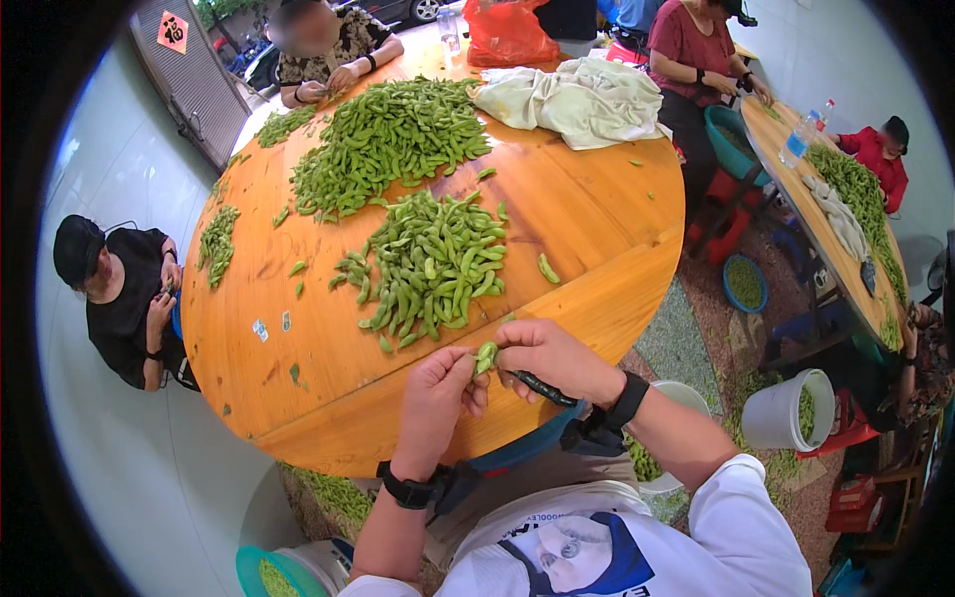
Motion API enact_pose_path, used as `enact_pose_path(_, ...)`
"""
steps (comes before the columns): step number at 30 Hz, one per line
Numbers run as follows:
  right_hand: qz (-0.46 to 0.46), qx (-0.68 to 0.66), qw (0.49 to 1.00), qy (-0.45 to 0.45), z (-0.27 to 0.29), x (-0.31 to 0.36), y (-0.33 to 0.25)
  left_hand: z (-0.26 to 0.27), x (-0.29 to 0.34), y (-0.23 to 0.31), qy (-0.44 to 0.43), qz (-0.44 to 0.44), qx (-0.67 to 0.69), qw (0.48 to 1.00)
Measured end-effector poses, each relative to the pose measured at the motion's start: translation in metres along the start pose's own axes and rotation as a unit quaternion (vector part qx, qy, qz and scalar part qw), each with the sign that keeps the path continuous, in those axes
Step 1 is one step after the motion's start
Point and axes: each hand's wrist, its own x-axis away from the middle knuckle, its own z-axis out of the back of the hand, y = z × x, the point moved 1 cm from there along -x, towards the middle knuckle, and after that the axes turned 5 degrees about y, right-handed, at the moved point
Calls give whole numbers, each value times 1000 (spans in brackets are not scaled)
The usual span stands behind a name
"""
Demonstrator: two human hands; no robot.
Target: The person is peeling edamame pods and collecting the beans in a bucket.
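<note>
A green bean pod is pinched between both my hands over the near edge of a round orange wooden table. My left hand grips its lower end with thumb and fingers. My right hand holds its upper end and also carries a black-handled tool in the palm. Black bands sit on both wrists. Just beyond my hands lies a heap of green pods, and a larger heap spreads further back.
Three other people sit around the table, at the left, far left and far right. A pale cloth and an orange bag lie at the far side. White buckets and blue basins with beans stand on the floor; a second table is right.
</note>
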Motion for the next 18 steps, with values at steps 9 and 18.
enact_pose_path(9, -29, 11, 999, -35, 4, -6, 3, 5, 2, 4, -34, -12, -89, 995)
enact_pose_path(18, 28, 157, 987, 23, -4, -7, -1, 3, 0, 6, -9, 3, -113, 994)
